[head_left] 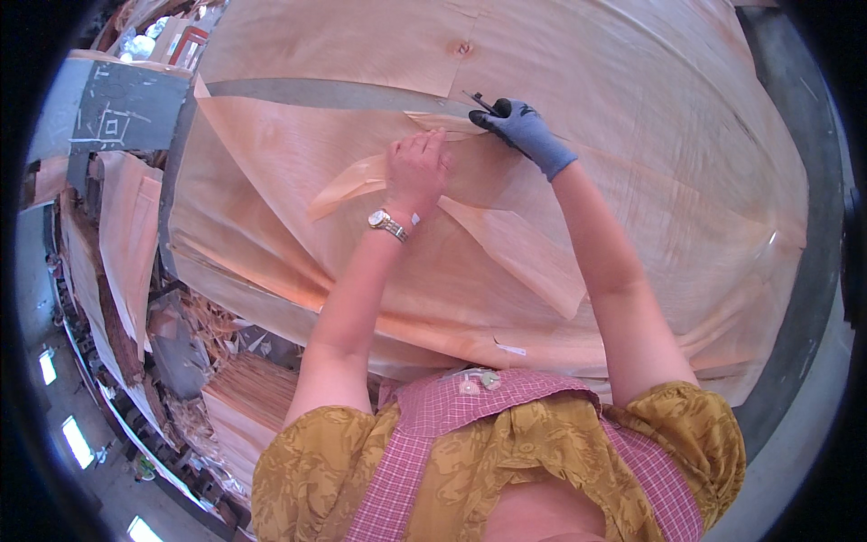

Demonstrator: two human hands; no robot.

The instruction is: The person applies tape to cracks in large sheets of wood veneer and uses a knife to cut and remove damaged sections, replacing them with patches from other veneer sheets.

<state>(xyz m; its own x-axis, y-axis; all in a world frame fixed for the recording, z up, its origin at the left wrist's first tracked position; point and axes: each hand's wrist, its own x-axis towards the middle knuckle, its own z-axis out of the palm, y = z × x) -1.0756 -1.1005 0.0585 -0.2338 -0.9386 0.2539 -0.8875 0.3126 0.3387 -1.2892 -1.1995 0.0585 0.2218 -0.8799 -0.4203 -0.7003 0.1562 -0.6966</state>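
Item: veneer sheet (506, 244), pale wood, very thin, lying uppermost on a stack of like sheets that covered the bench (804, 271). A loose, curling veneer strip (357, 185) stood lifted along a split near the far middle of the sheet.

Left hand (417, 167): bare, a wristwatch (388, 224) at the wrist, fingers together and pressed flat on the strip beside the split.

Right hand (524, 131): in a grey-blue glove, closed around a small dark tool (480, 101), its tip at the sheet just beyond the left fingertips. Kind of tool could not be told.

Handling, as judged: light, limp over a wide span, brittle along the grain; the lifted edges looked liable to tear or splinter if pulled. Best held down with a flat palm close to the working point, or carried by two well-separated edges, never by the curled strip.

Surroundings: further veneer stacks (126, 235) and offcuts (208, 325) lay at the person's left, below bench level.
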